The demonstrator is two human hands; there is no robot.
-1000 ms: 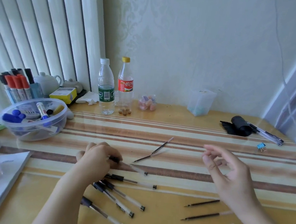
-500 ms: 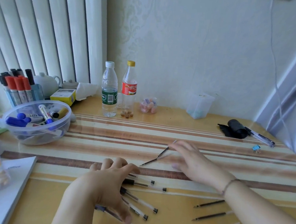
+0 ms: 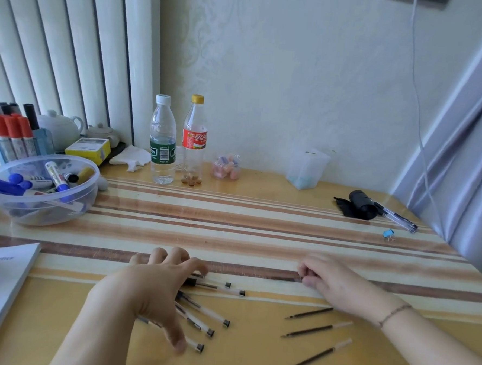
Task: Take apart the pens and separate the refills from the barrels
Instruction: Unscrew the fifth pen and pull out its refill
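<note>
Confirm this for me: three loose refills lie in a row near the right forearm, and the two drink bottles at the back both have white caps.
Not quite. The head view shows the three loose refills near the right forearm, but only the green-labelled bottle has a white cap. The red-labelled bottle beside it has a yellow cap.

You are working with both forearms bare, wearing no visible sleeves. You are wearing a thin, dark bracelet (image 3: pixel 394 314) around the wrist of your right hand (image 3: pixel 332 284). Your left hand (image 3: pixel 148 286) is showing nothing worn.
</note>
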